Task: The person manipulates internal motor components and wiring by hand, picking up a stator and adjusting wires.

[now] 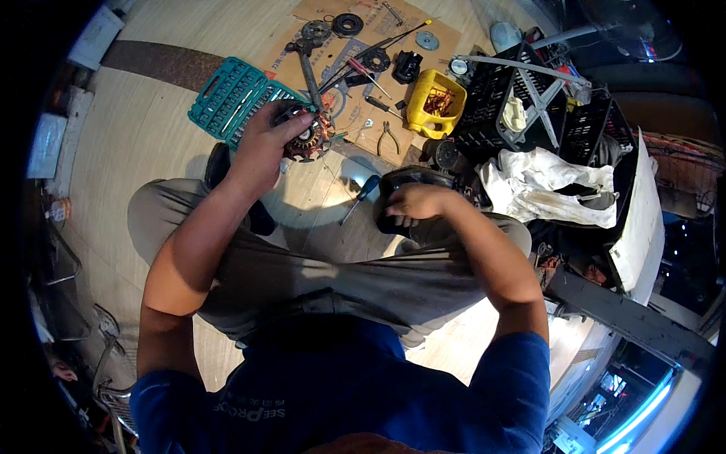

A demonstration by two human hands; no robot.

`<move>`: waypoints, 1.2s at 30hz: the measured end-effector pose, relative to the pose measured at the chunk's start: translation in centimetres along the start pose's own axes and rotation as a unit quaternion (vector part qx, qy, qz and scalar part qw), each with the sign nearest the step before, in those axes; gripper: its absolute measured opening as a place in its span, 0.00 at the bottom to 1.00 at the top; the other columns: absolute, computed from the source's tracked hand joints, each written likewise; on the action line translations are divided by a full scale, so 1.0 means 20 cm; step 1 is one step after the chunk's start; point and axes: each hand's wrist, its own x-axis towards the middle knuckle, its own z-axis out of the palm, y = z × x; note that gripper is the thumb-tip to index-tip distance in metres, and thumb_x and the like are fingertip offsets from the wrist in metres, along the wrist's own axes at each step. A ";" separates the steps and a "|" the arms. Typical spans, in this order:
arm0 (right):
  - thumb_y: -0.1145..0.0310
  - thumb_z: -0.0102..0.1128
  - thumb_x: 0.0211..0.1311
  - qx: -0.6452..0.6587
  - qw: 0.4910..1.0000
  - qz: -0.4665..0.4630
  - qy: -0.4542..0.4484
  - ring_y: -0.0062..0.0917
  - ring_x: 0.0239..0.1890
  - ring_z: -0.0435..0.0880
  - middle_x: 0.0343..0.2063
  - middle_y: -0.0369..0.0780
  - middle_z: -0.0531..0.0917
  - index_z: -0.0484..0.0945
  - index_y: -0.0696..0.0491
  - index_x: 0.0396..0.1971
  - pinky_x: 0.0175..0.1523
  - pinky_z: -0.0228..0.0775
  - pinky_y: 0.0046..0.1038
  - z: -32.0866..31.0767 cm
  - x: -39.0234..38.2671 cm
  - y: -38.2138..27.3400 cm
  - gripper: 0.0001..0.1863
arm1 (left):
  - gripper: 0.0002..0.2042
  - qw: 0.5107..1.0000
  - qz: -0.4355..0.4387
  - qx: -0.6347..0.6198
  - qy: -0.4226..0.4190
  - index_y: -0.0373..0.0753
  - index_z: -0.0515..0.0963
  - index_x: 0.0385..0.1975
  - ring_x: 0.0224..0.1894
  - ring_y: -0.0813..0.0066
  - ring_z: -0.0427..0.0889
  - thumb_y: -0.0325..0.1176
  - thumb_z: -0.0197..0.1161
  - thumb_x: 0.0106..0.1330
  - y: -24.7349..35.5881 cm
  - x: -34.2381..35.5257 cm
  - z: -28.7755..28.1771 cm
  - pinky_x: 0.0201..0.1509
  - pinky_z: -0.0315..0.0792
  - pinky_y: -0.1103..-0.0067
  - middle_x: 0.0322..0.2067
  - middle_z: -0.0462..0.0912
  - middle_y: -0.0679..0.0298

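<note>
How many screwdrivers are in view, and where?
3: a blue screwdriver on the floor left of the right hand, a red-handled one and a dark-handled one on the cardboard; others may be hidden.

Bright ctr, dk warped edges

Pale lettering runs across the front of the blue shirt; it has a larger line of Latin capitals, with a smaller row of characters just beside it; the fabric bends with the body, so the lines sit at a slight slant; the cardboard bears dark printed characters and a round, ring-like printed mark; tools and loose parts lie over much of this print and break it up; toward the left rim, a small jar shows an orange and white patch, perhaps a label, too small to tell whether it carries writing.
</note>
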 end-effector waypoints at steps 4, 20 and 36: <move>0.55 0.53 0.62 -0.358 0.931 -0.051 0.044 0.44 0.39 0.82 0.35 0.49 0.83 0.82 0.60 0.34 0.44 0.73 0.37 0.04 0.58 0.15 0.20 | 0.16 1.000 0.001 -0.011 0.019 0.29 0.71 0.45 0.37 0.75 0.81 0.32 0.62 0.62 -0.02 0.01 0.01 0.41 0.78 0.79 0.39 0.79 0.59; 0.53 0.63 0.56 -0.073 0.823 0.243 0.508 0.42 0.53 0.71 0.50 0.49 0.68 0.63 0.62 0.54 0.54 0.70 0.35 -0.25 1.36 0.51 0.34 | 0.16 0.996 -0.035 -0.033 0.077 0.33 0.71 0.48 0.43 0.78 0.78 0.29 0.62 0.62 -0.04 0.11 0.00 0.49 0.72 0.80 0.40 0.79 0.62; 0.67 0.48 0.60 -0.173 0.938 -0.064 0.292 0.37 0.32 0.82 0.32 0.51 0.81 0.76 0.64 0.39 0.36 0.75 0.35 -0.33 0.92 0.19 0.16 | 0.15 0.997 -0.013 -0.053 0.055 0.31 0.74 0.43 0.36 0.76 0.79 0.30 0.64 0.60 -0.07 0.11 0.00 0.43 0.74 0.79 0.36 0.79 0.62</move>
